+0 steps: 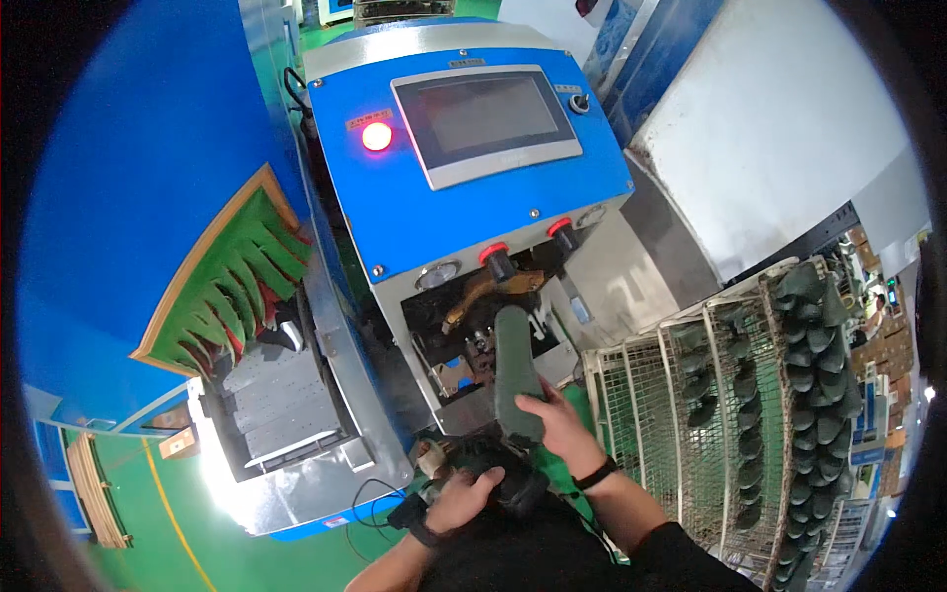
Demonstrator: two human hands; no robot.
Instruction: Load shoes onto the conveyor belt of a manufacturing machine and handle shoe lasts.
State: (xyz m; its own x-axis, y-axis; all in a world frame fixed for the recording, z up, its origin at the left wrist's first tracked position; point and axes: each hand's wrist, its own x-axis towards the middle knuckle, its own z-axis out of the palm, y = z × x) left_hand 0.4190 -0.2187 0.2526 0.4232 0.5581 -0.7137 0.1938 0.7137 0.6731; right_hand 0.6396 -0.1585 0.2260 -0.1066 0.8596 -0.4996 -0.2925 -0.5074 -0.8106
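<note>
A long, dark grey-green insole-shaped piece (517, 360) stands nearly upright in front of the machine's opening. Its lower end is gripped by my right hand (564, 426), thumb lying across its face. My left hand (462, 505) is low, close to my body, its fingers curled at a black, bulky object (501, 478) whose kind I cannot make out. Behind the insole-shaped piece is the machine's open work bay (478, 345), with metal clamp parts and a brownish curved part inside. The piece hides some of the bay.
Above the bay, a blue panel (355, 212) carries a dark screen (483, 113), a lit red lamp (377, 136) and two red-and-black knobs. To the right stands a wire rack (641, 434) with rows of dark sole-shaped pieces (814, 395). A metal machine table (286, 405) is at left.
</note>
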